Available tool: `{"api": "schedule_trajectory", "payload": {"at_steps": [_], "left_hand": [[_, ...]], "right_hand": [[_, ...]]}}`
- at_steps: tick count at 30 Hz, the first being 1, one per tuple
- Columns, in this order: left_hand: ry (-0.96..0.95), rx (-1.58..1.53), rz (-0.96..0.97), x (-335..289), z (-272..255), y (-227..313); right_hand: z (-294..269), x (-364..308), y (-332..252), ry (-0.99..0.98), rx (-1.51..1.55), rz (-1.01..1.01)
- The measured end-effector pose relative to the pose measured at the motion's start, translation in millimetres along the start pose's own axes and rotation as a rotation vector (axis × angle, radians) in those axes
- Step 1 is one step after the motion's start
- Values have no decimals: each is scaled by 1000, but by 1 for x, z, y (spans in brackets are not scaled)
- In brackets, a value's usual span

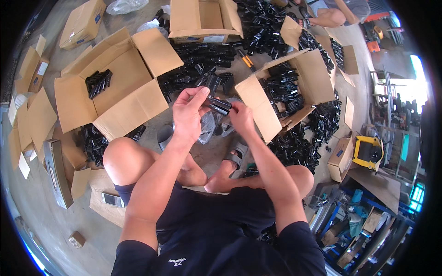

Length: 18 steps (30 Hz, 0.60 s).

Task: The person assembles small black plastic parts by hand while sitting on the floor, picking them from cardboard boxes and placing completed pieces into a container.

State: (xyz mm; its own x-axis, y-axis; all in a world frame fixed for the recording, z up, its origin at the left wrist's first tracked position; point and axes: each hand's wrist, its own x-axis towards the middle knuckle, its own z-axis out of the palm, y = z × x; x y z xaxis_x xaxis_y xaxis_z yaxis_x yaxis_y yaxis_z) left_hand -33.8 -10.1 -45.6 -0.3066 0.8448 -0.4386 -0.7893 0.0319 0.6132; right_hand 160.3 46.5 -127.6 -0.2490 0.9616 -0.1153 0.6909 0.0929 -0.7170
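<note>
In front of my crossed legs, my left hand (188, 112) is closed, its thumb and fingers pinching a dark, blocky black part (213, 83) that points up and away. My right hand (241, 117) is closed on the end of a glossy black tube-like piece (221, 107), which reaches across to the left fingers. Whether the two black pieces are joined is hard to make out. Just beyond my hands lies a heap of similar black parts (198, 57). Below them, crumpled clear plastic (208, 126) rests on the floor.
An open carton (119, 108) on the left holds a few black parts. The open carton (260, 103) on the right is fuller. Loose parts (304, 142) spread beside it. A phone (113, 199) lies on cardboard near my left knee. Another person's leg (324, 17) shows at far right.
</note>
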Motion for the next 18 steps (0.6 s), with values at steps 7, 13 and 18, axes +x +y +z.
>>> {"api": "schedule_trajectory", "payload": {"at_steps": [7, 13, 18], "left_hand": [[-30, 83, -1, -20, 7, -11], [-82, 100, 7, -33, 8, -21], [-55, 159, 24, -37, 11, -24]], "right_hand": [[-119, -31, -103, -52, 577, 39], [-108, -43, -101, 19, 755, -13], [-91, -42, -101, -30, 755, 48]]}}
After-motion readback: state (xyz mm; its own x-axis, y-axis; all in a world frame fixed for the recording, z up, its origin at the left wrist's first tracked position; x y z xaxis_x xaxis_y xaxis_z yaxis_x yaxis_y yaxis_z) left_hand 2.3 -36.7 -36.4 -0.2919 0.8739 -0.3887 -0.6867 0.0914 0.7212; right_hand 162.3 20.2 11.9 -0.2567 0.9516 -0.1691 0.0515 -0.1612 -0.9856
